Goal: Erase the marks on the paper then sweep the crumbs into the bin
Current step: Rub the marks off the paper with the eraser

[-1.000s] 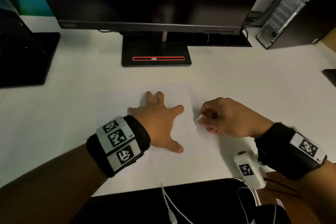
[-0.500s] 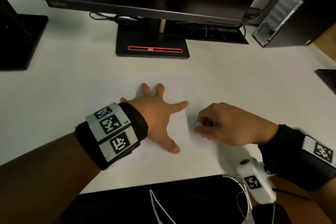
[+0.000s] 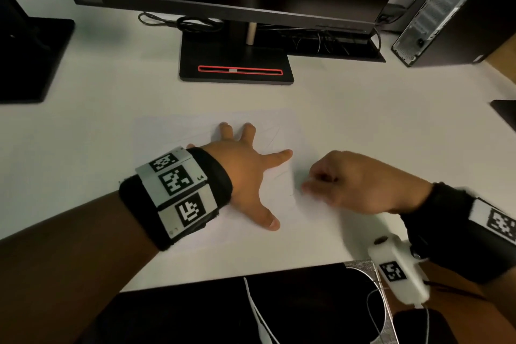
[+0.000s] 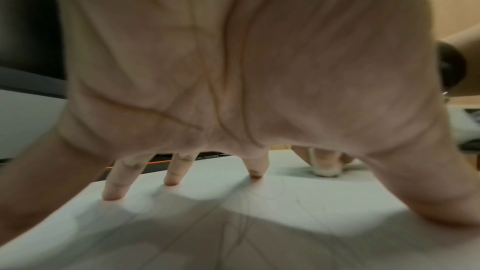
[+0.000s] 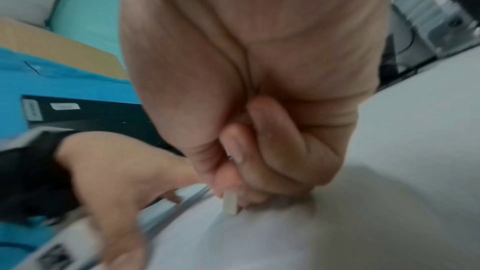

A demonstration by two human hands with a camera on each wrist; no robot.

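A white sheet of paper (image 3: pixel 173 134) lies on the white desk, with faint pencil lines (image 3: pixel 272 137) near its right side. My left hand (image 3: pixel 248 170) lies flat on the paper, fingers spread, pressing it down. The left wrist view shows its fingertips (image 4: pixel 171 180) on the sheet and thin marks (image 4: pixel 244 202) beneath the palm. My right hand (image 3: pixel 349 184) is curled at the paper's right edge and pinches a small white eraser (image 5: pixel 230 204), whose tip touches the sheet. In the left wrist view the eraser (image 4: pixel 326 170) is on the paper. No crumbs can be made out.
A black monitor stand (image 3: pixel 237 61) with a red stripe sits behind the paper, cables (image 3: pixel 178 21) beside it. A computer tower (image 3: pixel 446 8) stands at the back right, a black stand (image 3: pixel 30 58) at the left. A dark bin (image 3: pixel 360 301) with a shiny rim sits below the desk's front edge.
My right hand has slid with the eraser along the paper's right side, a little toward me, and is now blurred. The left hand stayed pressed on the sheet. The head view tilted.
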